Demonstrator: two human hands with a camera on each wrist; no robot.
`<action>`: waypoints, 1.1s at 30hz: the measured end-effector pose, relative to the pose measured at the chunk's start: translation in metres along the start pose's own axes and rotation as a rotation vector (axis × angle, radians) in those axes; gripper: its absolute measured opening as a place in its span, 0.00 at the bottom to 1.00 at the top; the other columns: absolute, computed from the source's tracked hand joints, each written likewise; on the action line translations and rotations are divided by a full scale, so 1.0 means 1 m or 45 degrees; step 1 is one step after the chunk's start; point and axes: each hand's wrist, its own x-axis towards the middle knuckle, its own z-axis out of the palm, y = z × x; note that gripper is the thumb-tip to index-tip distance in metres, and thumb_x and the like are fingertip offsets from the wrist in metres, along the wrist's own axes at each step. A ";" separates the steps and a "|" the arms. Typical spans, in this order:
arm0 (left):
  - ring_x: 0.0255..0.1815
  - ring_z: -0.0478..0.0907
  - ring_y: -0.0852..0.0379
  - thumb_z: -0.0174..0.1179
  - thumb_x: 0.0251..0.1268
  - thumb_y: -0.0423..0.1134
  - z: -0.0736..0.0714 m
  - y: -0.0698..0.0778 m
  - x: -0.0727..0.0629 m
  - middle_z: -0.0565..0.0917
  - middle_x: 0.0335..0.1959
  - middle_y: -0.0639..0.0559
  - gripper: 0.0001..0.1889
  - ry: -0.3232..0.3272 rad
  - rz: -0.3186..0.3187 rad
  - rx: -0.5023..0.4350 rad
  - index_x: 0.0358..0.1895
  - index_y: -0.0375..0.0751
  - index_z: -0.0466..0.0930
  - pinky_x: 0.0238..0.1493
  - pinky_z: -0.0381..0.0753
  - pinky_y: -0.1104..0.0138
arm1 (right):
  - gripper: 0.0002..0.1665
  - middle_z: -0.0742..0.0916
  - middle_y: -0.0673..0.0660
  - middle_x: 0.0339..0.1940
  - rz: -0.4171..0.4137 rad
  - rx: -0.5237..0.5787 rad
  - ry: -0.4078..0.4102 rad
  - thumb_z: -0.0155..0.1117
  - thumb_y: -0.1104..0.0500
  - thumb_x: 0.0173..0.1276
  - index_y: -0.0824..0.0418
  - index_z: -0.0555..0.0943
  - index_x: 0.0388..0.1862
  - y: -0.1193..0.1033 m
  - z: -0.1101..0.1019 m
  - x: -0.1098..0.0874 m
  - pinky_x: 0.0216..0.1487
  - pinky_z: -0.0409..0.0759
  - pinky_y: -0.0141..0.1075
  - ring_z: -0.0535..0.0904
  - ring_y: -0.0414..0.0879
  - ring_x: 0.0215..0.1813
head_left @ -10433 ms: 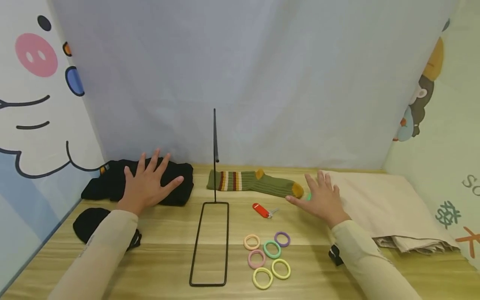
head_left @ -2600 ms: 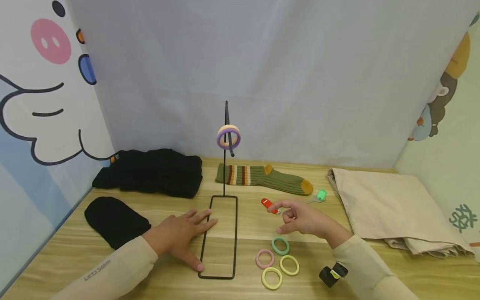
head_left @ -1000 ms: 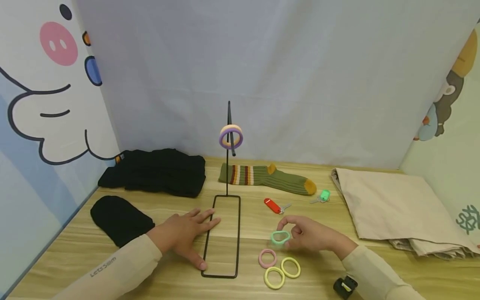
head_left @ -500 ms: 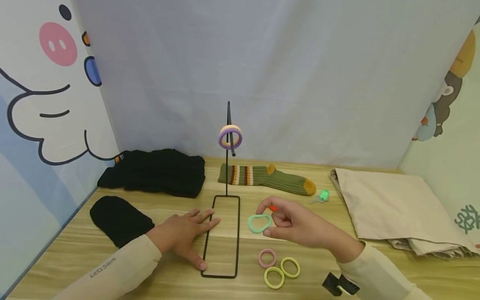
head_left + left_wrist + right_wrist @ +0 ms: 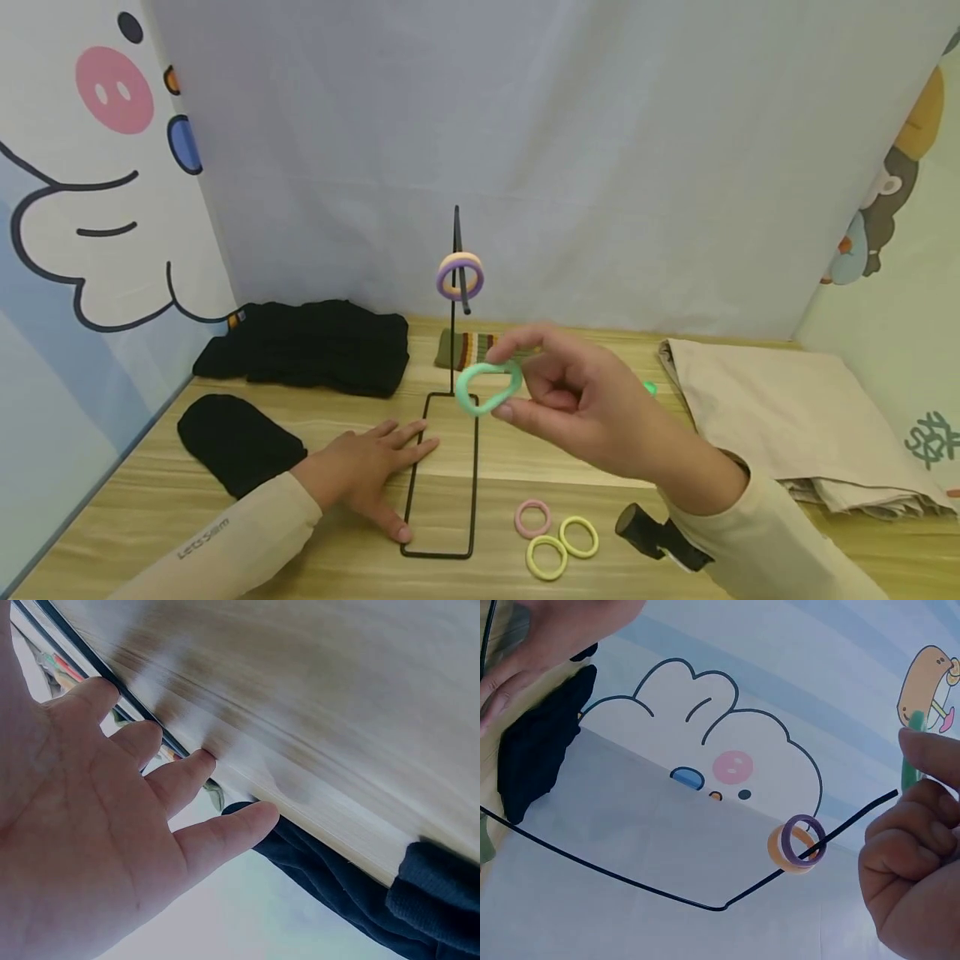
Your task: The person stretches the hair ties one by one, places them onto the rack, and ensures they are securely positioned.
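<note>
My right hand (image 5: 592, 400) pinches a green hair tie (image 5: 462, 393) between thumb and index finger, squeezing it out of round. The tie is in the air, in front of and below the upper arm of a black wire stand (image 5: 476, 475). A purple hair tie (image 5: 441, 285) and a peach one (image 5: 467, 255) hang together on that arm. In the right wrist view the green hair tie (image 5: 911, 769) appears edge-on near the arm's tip. My left hand (image 5: 367, 475) rests with spread fingers across the left side of the stand's base.
A pink hair tie (image 5: 517, 518) and two yellow hair ties (image 5: 528, 560) lie at the front. Black folded cloth (image 5: 307, 346) and a smaller black cloth item (image 5: 240, 442) lie left. A striped sock (image 5: 450, 350) and green key tag (image 5: 650, 387) are partly hidden. Beige cloth (image 5: 765, 408) lies right.
The peach and purple hair ties went from the table onto the stand. My right hand then picked up the green one and raised it leftward. The left hand came to rest on the base.
</note>
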 end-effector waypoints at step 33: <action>0.75 0.45 0.43 0.58 0.26 0.80 0.002 0.000 0.003 0.44 0.76 0.60 0.60 -0.007 -0.004 0.010 0.72 0.68 0.46 0.55 0.60 0.34 | 0.32 0.57 0.47 0.11 0.716 0.194 0.111 0.65 0.67 0.59 0.60 0.65 0.62 0.053 -0.002 -0.009 0.19 0.58 0.31 0.50 0.39 0.14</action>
